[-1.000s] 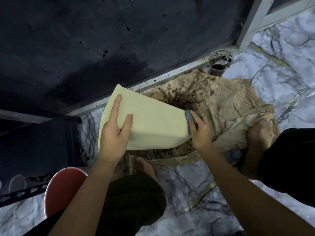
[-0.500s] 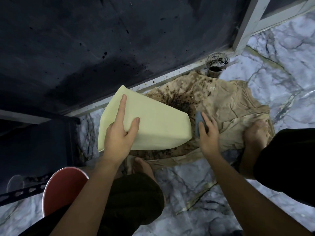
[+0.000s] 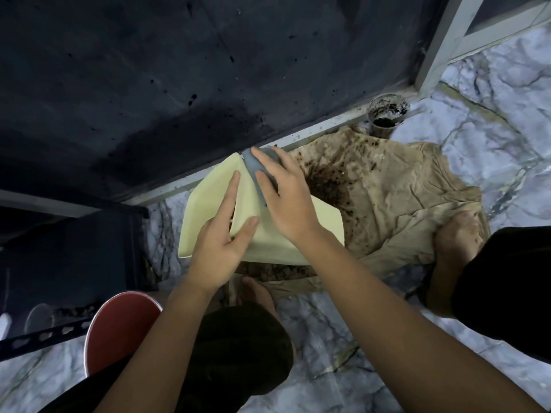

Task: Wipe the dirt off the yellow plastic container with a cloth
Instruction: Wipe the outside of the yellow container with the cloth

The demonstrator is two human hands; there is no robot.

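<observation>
— Over the stained brown sheet, the yellow plastic container is lying tipped on its side. The right hand is pressing the grey cloth on its far edge, fingers straight; the left hand is steadying it, fingers spread flat.

— Is it getting clean?

— The faces I see are looking clean; inside I cannot tell. Behind the sheet, a small cup is holding dark soil.
</observation>
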